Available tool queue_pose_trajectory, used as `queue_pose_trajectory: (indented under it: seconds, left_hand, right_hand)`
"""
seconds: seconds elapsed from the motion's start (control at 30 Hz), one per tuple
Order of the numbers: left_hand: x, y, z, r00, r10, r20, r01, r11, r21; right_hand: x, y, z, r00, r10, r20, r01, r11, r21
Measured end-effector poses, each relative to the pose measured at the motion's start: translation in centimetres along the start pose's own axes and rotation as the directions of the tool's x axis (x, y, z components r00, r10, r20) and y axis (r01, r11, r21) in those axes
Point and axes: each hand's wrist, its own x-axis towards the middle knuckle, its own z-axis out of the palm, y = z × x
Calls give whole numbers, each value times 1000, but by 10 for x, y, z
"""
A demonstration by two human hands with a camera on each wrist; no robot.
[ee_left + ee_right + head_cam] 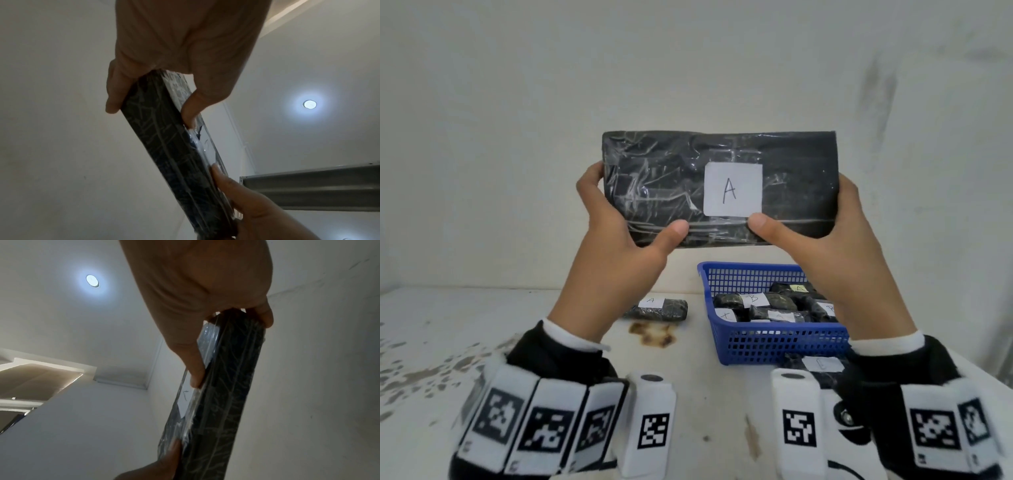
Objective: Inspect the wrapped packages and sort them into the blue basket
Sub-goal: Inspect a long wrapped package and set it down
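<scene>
Currently both hands hold one flat black package [664, 185] up in the air, face toward the head camera. Left hand [616, 222] grips the left short end: thumb [671, 234] pressed on the front near the bottom edge, fingers wrapped round the back, tips showing at the left edge. Right hand [835, 236] mirrors it on the right end, its thumb [763, 224] on the front just under the white label [732, 189] marked "A". Label sits between the two thumbs, closer to the right one. Wrap is clear, crinkled film over black.

Left wrist view: package [164, 146] seen edge-on, pinched between thumb and fingers. Right wrist view: same, package [226, 394] edge-on, label visible beside the thumb.

Blue basket [777, 346] is on the table [551, 342] below the right hand, with several labelled black packages inside. One small package [667, 308] marked "A" lies on the table below the left thumb, left of the basket, not touching it. Another labelled package [822, 364] lies just in front of the basket.
</scene>
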Motion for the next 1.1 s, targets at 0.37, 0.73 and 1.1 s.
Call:
queue_pose_trajectory:
  seconds: [0.37,0.73,1.1]
  left_hand:
    - [-4,1,-2,994,79,-76,-65,983,171]
    - [-6,2,0,982,100,-161,-73,983,170]
    - [0,-1,-4,966,159,-206,-146,986,75]
  right_hand:
    - [-7,-6,5,998,-60,-25,59,998,-37]
    - [-8,-6,14,995,-70,-67,69,998,-9]
    - [-4,-4,4,997,-12,-70,17,998,63]
